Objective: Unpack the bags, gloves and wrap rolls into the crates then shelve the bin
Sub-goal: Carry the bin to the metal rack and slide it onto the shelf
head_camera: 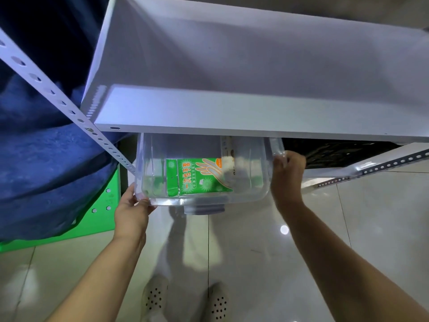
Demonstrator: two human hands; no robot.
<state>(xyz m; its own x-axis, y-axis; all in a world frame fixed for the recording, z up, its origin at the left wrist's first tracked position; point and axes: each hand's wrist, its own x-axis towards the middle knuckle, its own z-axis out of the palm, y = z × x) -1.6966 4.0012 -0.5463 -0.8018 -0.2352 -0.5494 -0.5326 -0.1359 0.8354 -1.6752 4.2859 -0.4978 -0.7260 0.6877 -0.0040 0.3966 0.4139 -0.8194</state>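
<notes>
A clear plastic bin (246, 196) sits partly under the white shelf board (232, 112), its front half sticking out. Inside lies a green pack of disposable gloves (197, 176), with a pale wrapped item (228, 156) behind it, half hidden by the shelf. My left hand (131, 210) grips the bin's front left corner. My right hand (287, 175) grips the rim on the bin's right side. Both forearms reach forward from below.
A white slotted upright (58, 96) runs diagonally at left. A blue fabric mass (41, 159) rests on a green surface (92, 219) at left. A dark crate (336, 152) sits right of the bin under the shelf. Glossy tiled floor and my shoes (185, 298) are below.
</notes>
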